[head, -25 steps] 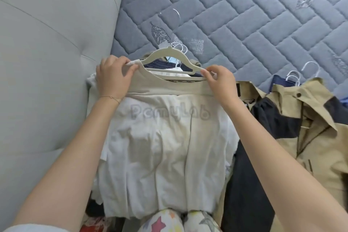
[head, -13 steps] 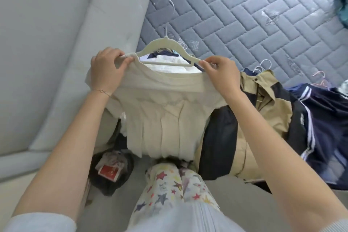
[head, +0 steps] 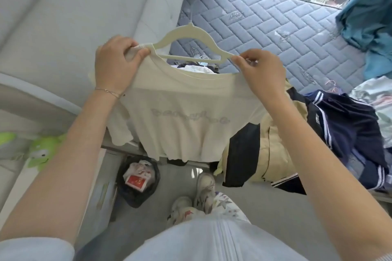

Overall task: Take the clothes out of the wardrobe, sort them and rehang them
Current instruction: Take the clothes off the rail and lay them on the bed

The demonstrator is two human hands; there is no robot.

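A cream T-shirt with pale lettering hangs in the air on a cream hanger with a metal hook. My left hand grips the shirt's left shoulder together with the hanger's left end. At the hanger's right end, my right hand pinches the other shoulder. Below and behind the shirt, more clothes lie on the mattress: a beige and black jacket and a navy garment with white stripes.
A grey quilted mattress stretches to a window at the back. A padded grey headboard stands on the left. A black bag of rubbish sits on the floor by my feet. A teal curtain hangs at the right.
Both hands have lifted the shirt and hanger off the clothes pile into the air. The view has pulled back, so the floor, my feet and the window now show.
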